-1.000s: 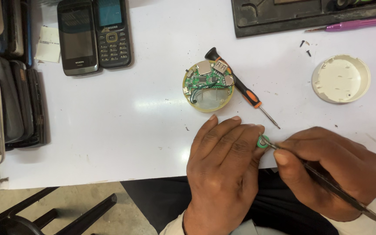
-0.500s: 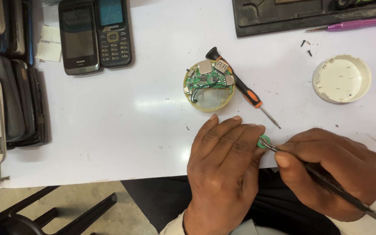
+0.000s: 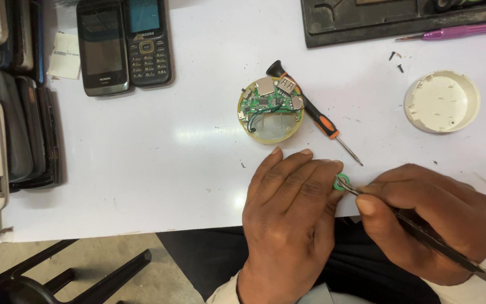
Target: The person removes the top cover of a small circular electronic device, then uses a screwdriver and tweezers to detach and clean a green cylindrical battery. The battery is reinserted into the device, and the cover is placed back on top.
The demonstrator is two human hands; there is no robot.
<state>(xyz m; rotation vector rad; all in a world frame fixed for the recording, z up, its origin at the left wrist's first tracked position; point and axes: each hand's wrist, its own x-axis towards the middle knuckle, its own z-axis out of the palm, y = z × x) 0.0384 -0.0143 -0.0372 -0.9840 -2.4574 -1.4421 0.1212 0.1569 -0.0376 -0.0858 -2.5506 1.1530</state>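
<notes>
head view: the right hand (image 3: 428, 222) pinches dark tweezers (image 3: 423, 236), their tips at a small green ring (image 3: 342, 183) on the white table (image 3: 158, 163). the left hand (image 3: 291, 214) lies flat, fingers together, touching the ring. beyond sit a round circuit board (image 3: 270, 110) and a screwdriver (image 3: 313, 112).

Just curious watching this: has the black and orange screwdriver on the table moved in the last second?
No. The screwdriver still lies slanted against the round circuit-board device, tip toward the hands, as before.
</notes>
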